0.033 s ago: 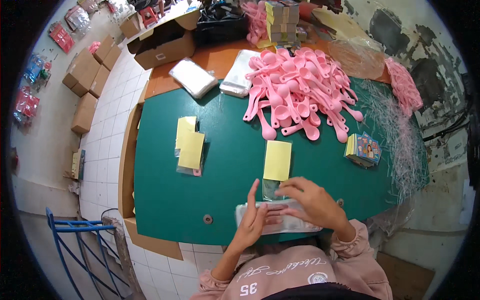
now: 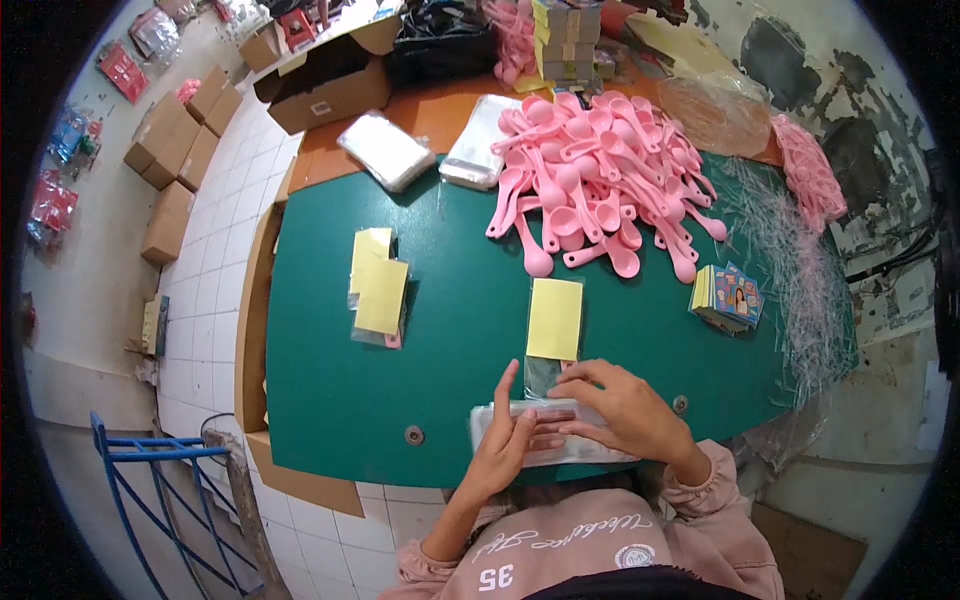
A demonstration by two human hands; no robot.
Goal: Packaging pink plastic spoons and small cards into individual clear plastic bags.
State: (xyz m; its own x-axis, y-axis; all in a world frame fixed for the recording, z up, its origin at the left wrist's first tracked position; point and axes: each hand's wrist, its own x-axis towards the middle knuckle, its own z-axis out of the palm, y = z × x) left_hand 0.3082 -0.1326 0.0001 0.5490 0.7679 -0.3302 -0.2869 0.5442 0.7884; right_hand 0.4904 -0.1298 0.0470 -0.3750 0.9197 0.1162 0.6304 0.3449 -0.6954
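My left hand (image 2: 508,432) rests on a stack of clear plastic bags (image 2: 484,425) at the table's near edge. Its thumb points up, and its fingers stretch to the right over the bags. Above the right part of that stack, my right hand (image 2: 635,412) is bent, thumb and fingers apart, with nothing visible in its grasp. Just beyond my hands lies a clear bag with a yellow card (image 2: 555,318) on it; a bit of pink shows at the card's lower edge. To the left, two more bagged yellow cards (image 2: 381,297) overlap.
Pink measuring spoons (image 2: 600,180) form a large heap at the back. A small stack of printed cards (image 2: 728,300) sits right, near shredded clear plastic (image 2: 805,290). Two packs of clear bags (image 2: 385,152) lie behind, by an open cardboard box (image 2: 335,95). A blue metal frame (image 2: 150,445) stands left.
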